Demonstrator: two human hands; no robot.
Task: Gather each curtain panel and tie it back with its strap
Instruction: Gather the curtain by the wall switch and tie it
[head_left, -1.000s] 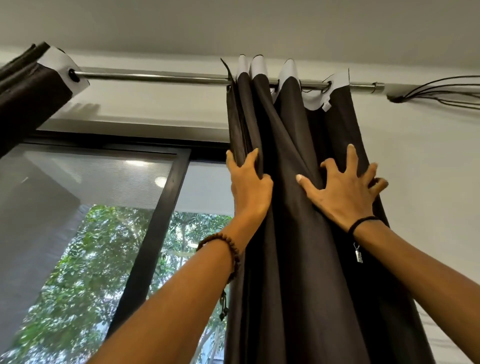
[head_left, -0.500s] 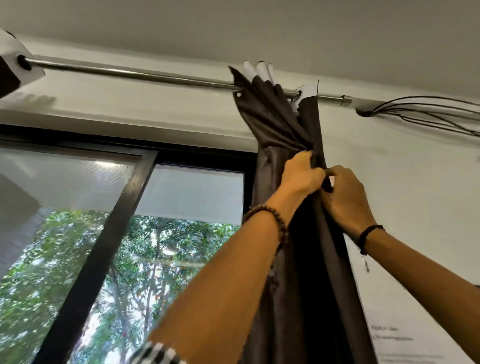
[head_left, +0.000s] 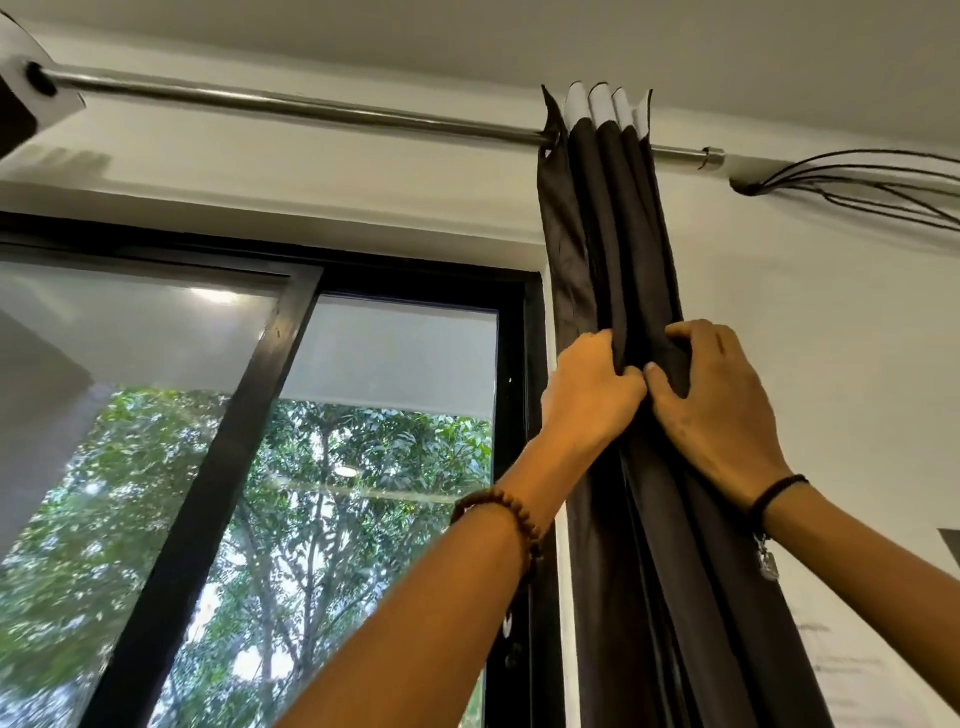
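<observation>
A dark brown curtain panel (head_left: 613, 228) hangs bunched into tight pleats at the right end of a metal rod (head_left: 311, 111), right of the window frame. My left hand (head_left: 587, 395) grips the folds from the left, and my right hand (head_left: 717, 405) clutches them from the right; the thumbs almost touch at the middle. A corner of the second curtain panel (head_left: 15, 111) shows at the top left edge. No strap is visible.
A black-framed sliding window (head_left: 291, 415) fills the left, with trees outside. Black cables (head_left: 857, 182) run along the white wall at the top right. Papers (head_left: 852, 670) are stuck on the wall at the lower right. The ceiling is close above the rod.
Both hands went from spread flat on the wide curtain to clutching it. The panel's pleats have been pushed together into a narrow bunch further right along the rod.
</observation>
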